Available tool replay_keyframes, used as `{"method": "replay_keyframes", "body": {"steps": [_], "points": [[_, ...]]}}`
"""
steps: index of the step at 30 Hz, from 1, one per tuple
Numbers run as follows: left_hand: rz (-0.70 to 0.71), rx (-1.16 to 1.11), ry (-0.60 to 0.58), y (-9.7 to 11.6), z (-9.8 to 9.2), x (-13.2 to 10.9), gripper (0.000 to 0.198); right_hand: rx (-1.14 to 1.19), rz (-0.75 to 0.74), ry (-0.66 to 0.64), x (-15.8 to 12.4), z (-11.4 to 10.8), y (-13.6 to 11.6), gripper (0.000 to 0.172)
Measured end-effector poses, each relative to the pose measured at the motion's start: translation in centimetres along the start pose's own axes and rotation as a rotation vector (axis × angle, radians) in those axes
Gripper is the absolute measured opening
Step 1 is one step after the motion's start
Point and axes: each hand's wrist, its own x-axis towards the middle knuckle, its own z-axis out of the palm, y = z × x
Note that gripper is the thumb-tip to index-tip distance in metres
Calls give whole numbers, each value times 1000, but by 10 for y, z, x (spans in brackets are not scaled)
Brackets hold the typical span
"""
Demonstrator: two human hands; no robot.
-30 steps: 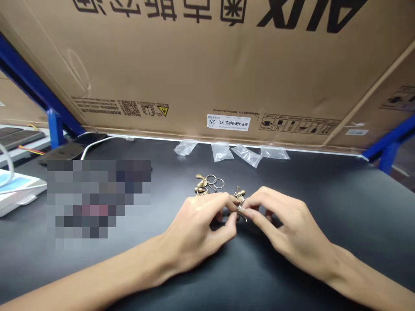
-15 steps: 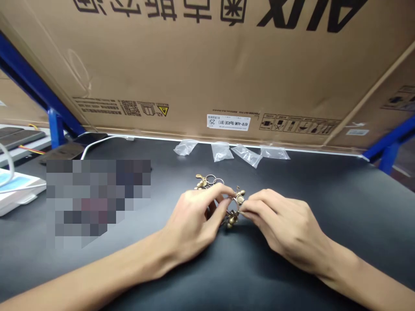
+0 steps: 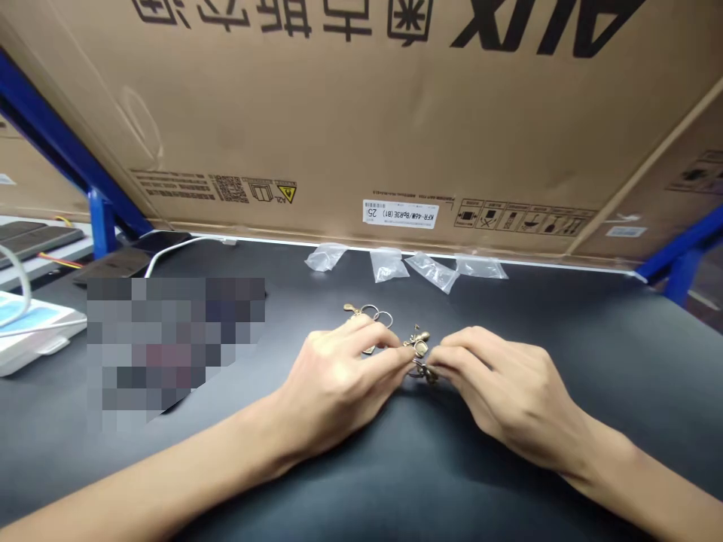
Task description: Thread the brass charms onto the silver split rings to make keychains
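Between my fingertips is a keychain with small brass charms (image 3: pixel 421 348). My left hand (image 3: pixel 339 369) pinches it from the left, thumb and index finger together, hiding most of its ring. From the right, my right hand (image 3: pixel 502 380) has its fingertips closed on the same keychain, where a dark metal clasp or charm shows below the brass ones. Just beyond my left knuckles lie other key rings (image 3: pixel 385 319) with a brass charm (image 3: pixel 349 308), partly covered by that hand.
Several clear plastic bags (image 3: pixel 388 265) lie along the back of the black table (image 3: pixel 395 482). Behind them stands a large cardboard box (image 3: pixel 339 113) between blue metal posts (image 3: pixel 102 222). At left are a white cable (image 3: pixel 163 252), a white box (image 3: pixel 42 335) and a blurred-out patch.
My left fingers have moved right and closed over the ring, which showed as an open loop before. The hanging charms below have swung right, toward my right fingertips.
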Motion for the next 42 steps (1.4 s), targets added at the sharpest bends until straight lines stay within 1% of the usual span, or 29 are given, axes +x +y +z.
{"method": "replay_keyframes", "body": {"steps": [1,3,7,11,13,16,19,21,23,25,26,29,32,35,38,40,42], "points": [[-27,-15,6,0,-1,0,10,3,-8,-2,0,-1,0,11],[-126,-92,31,2,-2,2,9,1,-34,1,0,-1,1,11],[-323,-271,50,9,-4,5,13,4,-47,59,-1,1,-1,11],[-485,-347,38,16,-5,8,17,22,-29,128,-3,4,-5,9],[-538,-367,29,18,-7,9,19,41,-30,133,-4,5,-8,11],[-558,-418,3,17,-8,9,18,65,-33,108,-3,4,-11,15],[-526,-466,-14,10,-9,11,14,86,-5,150,-1,1,-9,14],[-468,-477,-62,5,-10,12,15,111,67,169,-1,-1,-4,13],[-373,-463,-147,0,-12,14,17,144,168,133,-1,-1,2,13],[-276,-417,-217,-4,-14,14,22,189,251,71,-3,1,7,14],[-240,-374,-225,-6,-13,13,24,212,281,40,-4,2,9,15],[-176,-182,-197,-15,-9,11,28,260,343,-29,-5,6,10,17],[-115,36,-217,-25,-2,11,26,217,363,-85,-5,8,10,19],[-94,201,-287,-29,4,15,25,131,355,-154,-5,11,12,22],[-40,306,-386,-26,7,20,21,93,345,-218,-6,13,16,22],[29,377,-446,-22,8,22,16,88,341,-226,-6,14,17,20],[97,447,-472,-19,8,23,12,89,334,-216,-7,14,18,19]]}}
